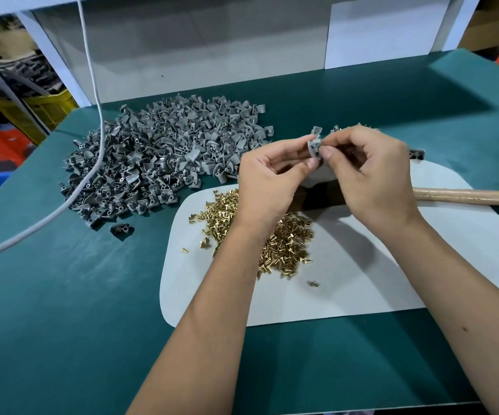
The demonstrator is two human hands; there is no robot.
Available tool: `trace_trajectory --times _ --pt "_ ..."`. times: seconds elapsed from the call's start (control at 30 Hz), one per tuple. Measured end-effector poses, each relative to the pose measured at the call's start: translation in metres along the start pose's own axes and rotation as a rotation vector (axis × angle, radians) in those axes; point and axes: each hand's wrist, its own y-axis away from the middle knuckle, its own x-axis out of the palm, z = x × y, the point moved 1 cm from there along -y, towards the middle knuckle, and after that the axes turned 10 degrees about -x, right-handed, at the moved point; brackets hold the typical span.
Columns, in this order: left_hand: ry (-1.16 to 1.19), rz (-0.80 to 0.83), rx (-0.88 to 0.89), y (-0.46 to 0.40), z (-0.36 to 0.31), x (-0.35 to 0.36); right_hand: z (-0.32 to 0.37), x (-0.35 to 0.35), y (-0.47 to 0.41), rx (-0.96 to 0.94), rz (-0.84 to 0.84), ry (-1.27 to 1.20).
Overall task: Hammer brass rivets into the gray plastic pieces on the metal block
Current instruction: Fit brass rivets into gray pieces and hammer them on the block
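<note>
Just right of the frame's centre, both hands meet above the white mat (347,283). The left hand (267,181) and the right hand (370,175) each pinch the same gray plastic piece (315,146) between thumb and fingertips, held up off the table. Below the left wrist, a heap of brass rivets (284,244) lies on the mat. At upper left, a large pile of gray plastic pieces (158,157) spreads over the green table (62,310), with a gray cable (98,94) trailing across it. At right, a wooden hammer handle (469,196) lies on the mat; its head and any metal block are hidden behind the hands.
</note>
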Motion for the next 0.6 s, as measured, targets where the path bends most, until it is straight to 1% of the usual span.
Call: trace_trajectory --times 0.17,0.37,0.6 --pt "0.072 0.084 -0.054 -0.0006 0.0013 -0.0036 0.0014 -0.0031 -0.0012 -0.090 0.035 0.043" --pt "0.142 0.117 -0.121 -0.0001 -0.0015 -0.0053 0.0034 -0.0082 -0.0025 -0.179 0.074 0.111" --pt "0.131 0.125 -0.139 0.0010 -0.0018 -0.0066 0.0027 -0.0090 -0.0026 -0.165 0.097 0.119"
